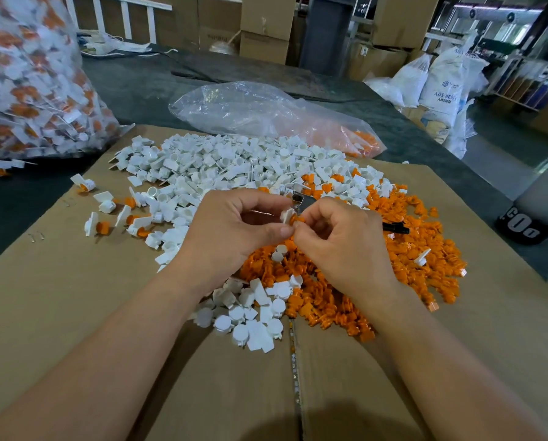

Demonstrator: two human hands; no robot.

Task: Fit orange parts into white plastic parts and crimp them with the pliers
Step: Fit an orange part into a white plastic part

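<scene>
My left hand (234, 230) pinches a small white plastic part (287, 215) between thumb and fingers above the piles. My right hand (339, 240) pinches an orange part (297, 219) against that white part; the two touch. The pliers (304, 201) run through my right hand, with the metal jaws sticking out above the fingers and a black handle tip (396, 228) showing to the right. A heap of white parts (234, 167) covers the far side of the cardboard (75, 297). A heap of orange parts (409, 249) lies to the right.
Several joined white-and-orange pieces (132, 222) lie at the left of the cardboard. A big clear bag of joined pieces (27, 78) stands at the far left. A clear bag (260, 113) with some orange parts lies behind the heaps. Cartons and white sacks (438, 81) stand beyond the table.
</scene>
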